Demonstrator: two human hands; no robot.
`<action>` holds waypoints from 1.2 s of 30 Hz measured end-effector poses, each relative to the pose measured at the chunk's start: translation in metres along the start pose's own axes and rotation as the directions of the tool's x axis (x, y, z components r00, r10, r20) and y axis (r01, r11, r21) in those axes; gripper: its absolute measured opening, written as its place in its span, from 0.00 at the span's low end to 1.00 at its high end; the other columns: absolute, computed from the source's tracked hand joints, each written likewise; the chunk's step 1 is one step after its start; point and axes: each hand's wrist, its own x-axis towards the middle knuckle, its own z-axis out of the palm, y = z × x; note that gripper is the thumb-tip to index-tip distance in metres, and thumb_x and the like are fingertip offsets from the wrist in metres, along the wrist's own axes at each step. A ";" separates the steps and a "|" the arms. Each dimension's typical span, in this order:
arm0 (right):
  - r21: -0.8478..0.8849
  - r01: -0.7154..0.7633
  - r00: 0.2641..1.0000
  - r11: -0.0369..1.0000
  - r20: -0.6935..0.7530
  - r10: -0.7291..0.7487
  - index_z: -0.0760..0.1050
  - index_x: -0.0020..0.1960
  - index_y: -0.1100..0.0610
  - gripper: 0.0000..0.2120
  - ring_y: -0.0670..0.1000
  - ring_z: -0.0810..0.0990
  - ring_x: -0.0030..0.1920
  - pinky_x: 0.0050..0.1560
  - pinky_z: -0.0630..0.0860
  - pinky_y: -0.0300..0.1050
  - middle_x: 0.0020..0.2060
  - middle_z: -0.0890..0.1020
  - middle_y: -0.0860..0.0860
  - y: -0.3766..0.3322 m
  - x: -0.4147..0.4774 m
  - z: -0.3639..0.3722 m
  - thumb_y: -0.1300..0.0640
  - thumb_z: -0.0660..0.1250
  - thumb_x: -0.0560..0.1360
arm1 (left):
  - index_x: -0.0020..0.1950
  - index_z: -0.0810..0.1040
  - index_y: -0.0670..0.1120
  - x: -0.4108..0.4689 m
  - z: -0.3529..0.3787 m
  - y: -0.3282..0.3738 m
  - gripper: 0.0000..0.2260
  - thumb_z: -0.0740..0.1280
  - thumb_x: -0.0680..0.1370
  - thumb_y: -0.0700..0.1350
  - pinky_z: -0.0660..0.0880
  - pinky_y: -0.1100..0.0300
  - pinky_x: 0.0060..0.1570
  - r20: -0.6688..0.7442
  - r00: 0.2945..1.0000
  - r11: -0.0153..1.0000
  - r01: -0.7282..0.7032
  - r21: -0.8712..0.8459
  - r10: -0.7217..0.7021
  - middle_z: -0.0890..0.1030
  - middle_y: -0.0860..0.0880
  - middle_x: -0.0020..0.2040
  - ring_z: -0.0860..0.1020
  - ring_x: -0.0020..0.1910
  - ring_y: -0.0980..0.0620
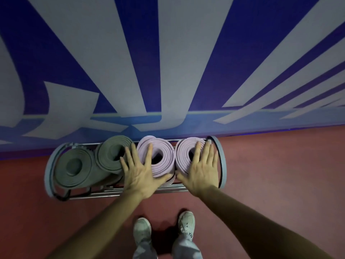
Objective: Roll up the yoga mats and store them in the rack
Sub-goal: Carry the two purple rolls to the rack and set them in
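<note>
Flat, spread left hand (138, 171) and right hand (202, 169) press down on two upright pink mats (164, 163). Both mats probably sit fully in the rack (223, 165).

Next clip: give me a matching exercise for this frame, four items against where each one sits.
Column 1:
1. left hand
2. right hand
3. leftmost green mat
4. shoes

Column 2:
A. on the red floor
B. flat on the rightmost pink mat
C. at the left end of the rack, untouched
D. spread across the second green mat and the left pink mat

Pairs: 1-D, 2-B, 3-C, 4-A
</note>
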 end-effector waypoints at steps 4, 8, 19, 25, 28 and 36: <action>-0.016 0.079 0.994 0.997 -0.068 -0.080 0.61 0.79 0.66 0.65 0.70 0.55 0.80 0.77 0.51 0.72 0.78 0.60 0.69 0.013 0.009 -0.003 0.14 0.53 0.63 | 0.84 0.49 0.59 -0.003 -0.005 -0.004 0.54 0.39 0.63 0.86 0.56 0.33 0.73 -0.001 1.000 1.000 0.006 0.014 -0.006 0.55 0.35 0.81 0.53 0.79 0.32; -0.007 0.170 0.981 0.985 -0.098 -0.169 0.56 0.84 0.49 0.54 0.69 0.48 0.81 0.77 0.51 0.73 0.82 0.53 0.63 0.013 0.020 0.007 0.16 0.50 0.68 | 0.80 0.46 0.69 0.014 -0.010 -0.032 0.44 0.45 0.66 0.84 0.59 0.34 0.70 -0.083 0.995 0.998 0.049 -0.045 -0.053 0.61 0.41 0.77 0.61 0.74 0.36; 0.022 0.049 0.997 0.999 -0.058 -0.047 0.47 0.85 0.51 0.53 0.68 0.46 0.82 0.76 0.58 0.68 0.82 0.46 0.65 0.030 0.013 0.033 0.21 0.54 0.70 | 0.81 0.37 0.65 -0.024 0.019 -0.021 0.47 0.43 0.66 0.84 0.45 0.30 0.75 -0.003 0.996 0.996 0.089 -0.028 -0.090 0.41 0.34 0.82 0.43 0.79 0.27; -0.019 0.098 0.995 0.995 -0.008 -0.098 0.50 0.84 0.59 0.52 0.74 0.47 0.80 0.77 0.55 0.71 0.79 0.49 0.73 0.020 0.019 0.029 0.27 0.55 0.72 | 0.82 0.48 0.64 -0.037 0.026 -0.022 0.46 0.47 0.68 0.84 0.55 0.25 0.71 -0.020 0.995 0.994 0.100 -0.035 -0.101 0.48 0.32 0.81 0.51 0.78 0.23; 0.116 0.113 0.994 0.987 -0.023 -0.111 0.45 0.85 0.56 0.50 0.70 0.39 0.81 0.79 0.48 0.70 0.80 0.45 0.71 0.015 0.004 0.022 0.29 0.55 0.73 | 0.82 0.48 0.65 -0.021 0.022 -0.025 0.45 0.42 0.68 0.84 0.58 0.24 0.70 -0.055 0.991 0.993 0.119 -0.011 -0.119 0.50 0.30 0.81 0.54 0.76 0.22; 0.143 0.400 0.915 0.905 -0.016 -0.402 0.37 0.83 0.42 0.68 0.66 0.38 0.82 0.79 0.46 0.72 0.82 0.42 0.64 -0.050 -0.009 0.019 0.24 0.74 0.57 | 0.77 0.32 0.70 0.000 -0.005 -0.021 0.39 0.30 0.67 0.79 0.46 0.30 0.76 0.099 0.986 0.990 0.139 -0.028 -0.136 0.41 0.36 0.82 0.44 0.79 0.28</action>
